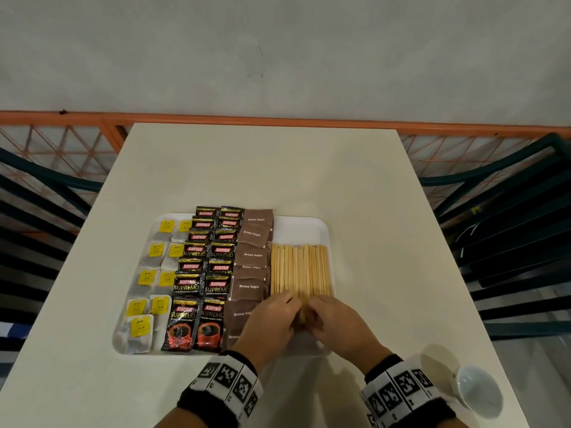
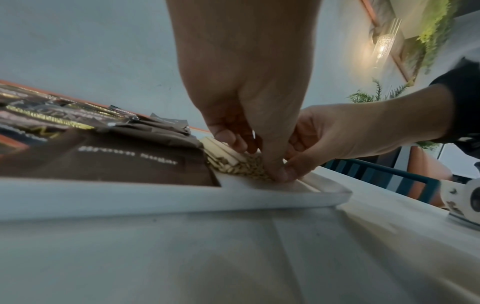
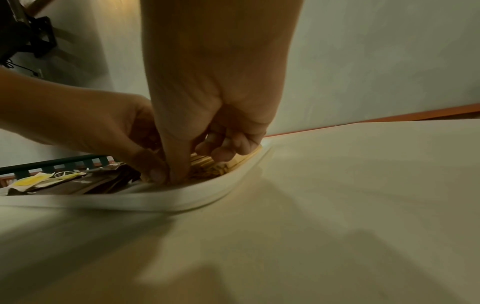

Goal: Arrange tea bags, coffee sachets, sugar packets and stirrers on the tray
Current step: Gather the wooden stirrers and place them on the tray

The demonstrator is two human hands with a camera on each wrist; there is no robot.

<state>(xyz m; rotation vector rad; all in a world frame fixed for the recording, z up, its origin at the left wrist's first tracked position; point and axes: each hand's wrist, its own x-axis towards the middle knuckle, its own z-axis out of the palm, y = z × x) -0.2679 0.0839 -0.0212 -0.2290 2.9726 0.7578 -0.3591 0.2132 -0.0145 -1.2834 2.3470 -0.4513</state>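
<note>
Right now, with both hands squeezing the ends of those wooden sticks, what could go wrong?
1. The stirrers lie loose, side by side; if the left hand and right hand push unevenly, the row may fan out.
2. The brown sugar packets overlap right beside them and could get nudged.
3. The white cup near the right wrist might be knocked.

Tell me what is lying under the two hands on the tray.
Under the left hand and right hand are the near ends of the wooden stirrers; the left also covers some brown sugar packets. The tray floor there is hidden.
</note>
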